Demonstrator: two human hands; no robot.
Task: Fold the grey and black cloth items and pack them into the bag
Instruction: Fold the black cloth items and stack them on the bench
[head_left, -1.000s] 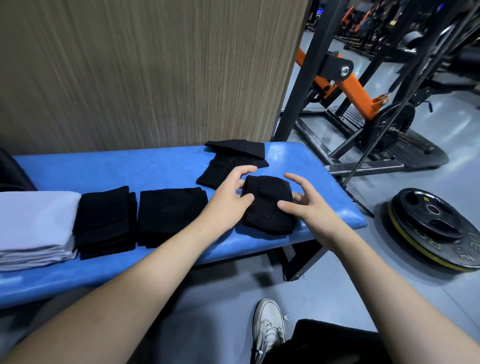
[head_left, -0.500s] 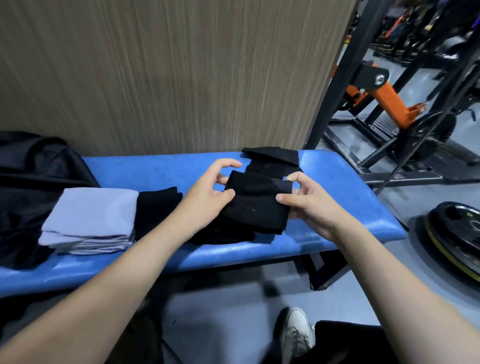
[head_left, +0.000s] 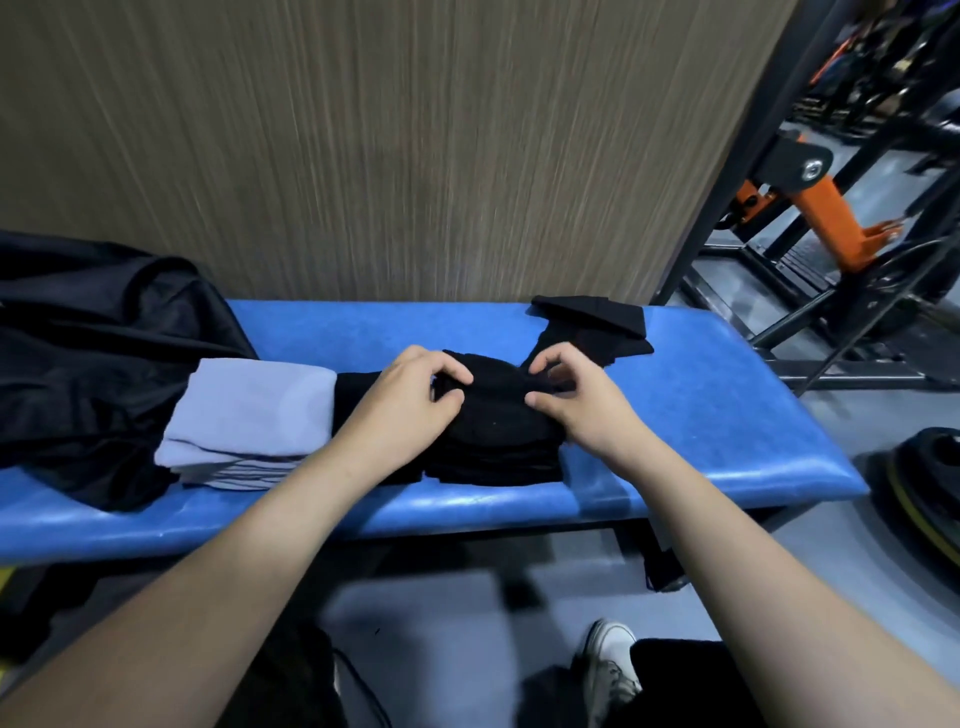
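Both the left hand (head_left: 410, 400) and right hand (head_left: 576, 400) pinch the folded black cloth (head_left: 493, 410) above what looks like a black stack on the blue bench (head_left: 727, 415); uneven release could unfold it.

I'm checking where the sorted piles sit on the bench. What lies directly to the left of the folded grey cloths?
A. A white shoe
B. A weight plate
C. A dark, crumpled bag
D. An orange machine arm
C: the dark, crumpled bag lies on the blue bench at the left edge of the folded grey cloths.
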